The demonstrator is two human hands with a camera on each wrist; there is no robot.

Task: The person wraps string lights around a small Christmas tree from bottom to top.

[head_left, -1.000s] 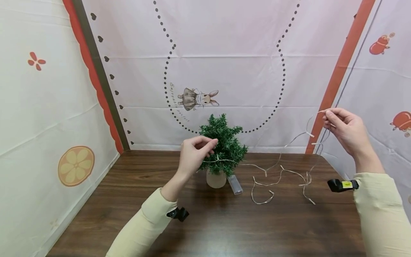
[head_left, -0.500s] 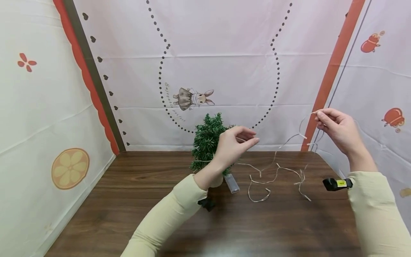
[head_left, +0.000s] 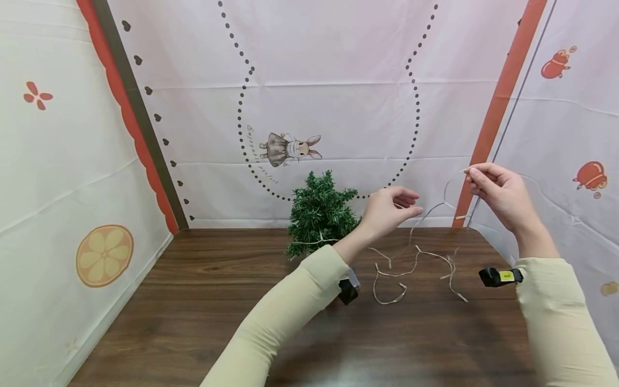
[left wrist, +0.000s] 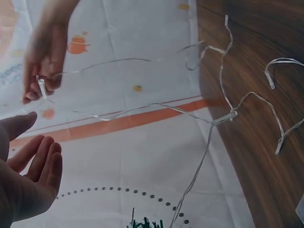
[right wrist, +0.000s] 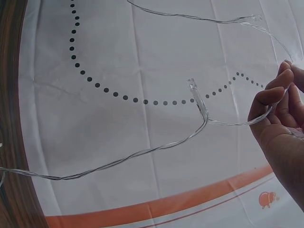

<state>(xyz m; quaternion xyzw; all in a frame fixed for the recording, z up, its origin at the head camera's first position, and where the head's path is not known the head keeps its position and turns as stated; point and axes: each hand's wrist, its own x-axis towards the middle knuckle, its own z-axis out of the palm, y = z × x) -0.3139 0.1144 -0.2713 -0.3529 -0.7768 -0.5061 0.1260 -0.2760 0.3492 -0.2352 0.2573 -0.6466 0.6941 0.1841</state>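
Observation:
A small green artificial Christmas tree (head_left: 316, 212) stands toward the back of the table, its base hidden by my left sleeve. A string of fairy lights (left wrist: 222, 118) on clear wire crosses the tree's lower branches and runs off to the right. Raised at the right, my right hand (head_left: 500, 199) pinches the wire between thumb and fingertips; more wire loops down from it in the right wrist view. My left hand (head_left: 393, 208) is in the air right of the tree, fingers loosely extended and parted from the thumb, with nothing held. The wire passes close to it.
Loose light string (head_left: 379, 290) lies in curves on the brown wooden table (head_left: 203, 301). A clear battery box (head_left: 354, 278) shows partly behind my left wrist. Printed cloth walls (head_left: 338, 118) enclose the back and sides.
My left hand has moved right, from in front of the tree to the space beyond it. My right hand, still pinching the wire, has shifted slightly left in view.

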